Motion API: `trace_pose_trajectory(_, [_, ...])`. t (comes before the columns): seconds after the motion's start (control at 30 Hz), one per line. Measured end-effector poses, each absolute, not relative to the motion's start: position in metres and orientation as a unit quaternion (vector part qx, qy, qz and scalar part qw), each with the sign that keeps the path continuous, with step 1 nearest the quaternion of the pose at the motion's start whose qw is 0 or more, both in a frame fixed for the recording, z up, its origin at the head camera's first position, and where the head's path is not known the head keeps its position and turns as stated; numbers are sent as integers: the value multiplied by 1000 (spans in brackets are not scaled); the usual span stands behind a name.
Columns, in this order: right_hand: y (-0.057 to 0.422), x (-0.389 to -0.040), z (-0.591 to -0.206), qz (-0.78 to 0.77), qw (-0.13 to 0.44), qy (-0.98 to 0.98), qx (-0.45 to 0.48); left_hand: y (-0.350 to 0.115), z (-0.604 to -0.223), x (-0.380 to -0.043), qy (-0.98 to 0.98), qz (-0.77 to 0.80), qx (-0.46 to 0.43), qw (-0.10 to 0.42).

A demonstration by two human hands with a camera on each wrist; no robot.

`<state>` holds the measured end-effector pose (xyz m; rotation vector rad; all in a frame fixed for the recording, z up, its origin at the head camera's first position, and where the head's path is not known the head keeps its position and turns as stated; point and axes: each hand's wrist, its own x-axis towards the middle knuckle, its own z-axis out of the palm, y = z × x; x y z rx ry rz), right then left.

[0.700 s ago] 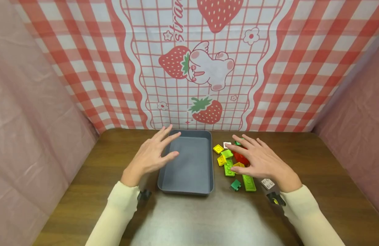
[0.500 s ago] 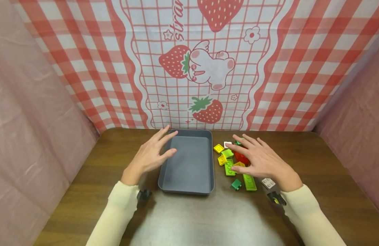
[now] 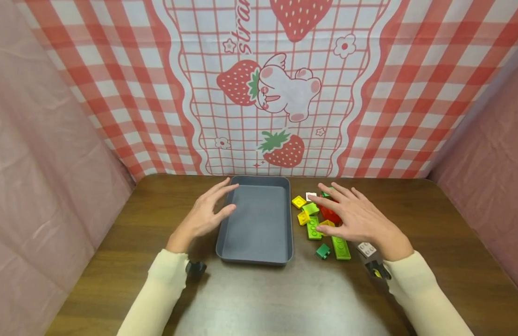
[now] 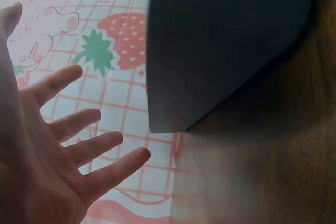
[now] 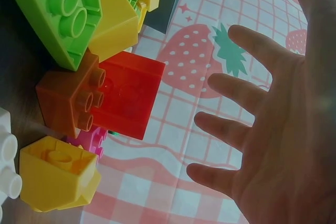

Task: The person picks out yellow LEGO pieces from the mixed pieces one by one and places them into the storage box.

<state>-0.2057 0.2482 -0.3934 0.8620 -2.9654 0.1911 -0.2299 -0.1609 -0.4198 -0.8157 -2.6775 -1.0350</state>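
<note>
My left hand [image 3: 204,217] hovers over the left side of a dark grey tray [image 3: 256,259], its fingers spread and holding nothing. In the left wrist view the same hand [image 4: 58,156] has its palm bare beside the tray's wall [image 4: 226,51]. Above a loose pile of toy bricks, my right hand [image 3: 355,221] hangs with straight, spread fingers and nothing in them. Near it lie a long light green brick [image 3: 341,249], a dark green brick [image 3: 323,252] and a white brick [image 3: 366,249]. The right wrist view shows a red brick [image 5: 128,95], a brown brick [image 5: 68,98] and a yellow brick [image 5: 58,177].
The wooden table [image 3: 259,308] carries the tray in the middle and the bricks to its right. A strawberry-print cloth [image 3: 259,116] hangs behind the table's back edge. Pink curtains [image 3: 45,154] stand at both sides.
My left hand has drifted slightly down and left, its fingers covering less of the tray. My right hand stays nearly still, and the bricks and tray have not been moved.
</note>
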Motion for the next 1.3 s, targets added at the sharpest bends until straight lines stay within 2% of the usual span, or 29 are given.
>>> trace_pose_trajectory(0.5, [248, -206, -392, 59, 27, -957, 284, -167, -441, -240, -884, -387, -253, 77])
trace_pose_trajectory(0.8, [249, -205, -392, 57, 32, -956, 286, -172, -445, -243, -858, -473, -198, -5])
trace_pose_trajectory(1.07, [249, -206, -392, 57, 30, -957, 284, -177, -452, -247, -901, -383, -203, 30])
trace_pose_trajectory(1.3, [249, -206, -392, 61, 23, -958, 280, -179, -454, -247, -893, -403, -202, 9])
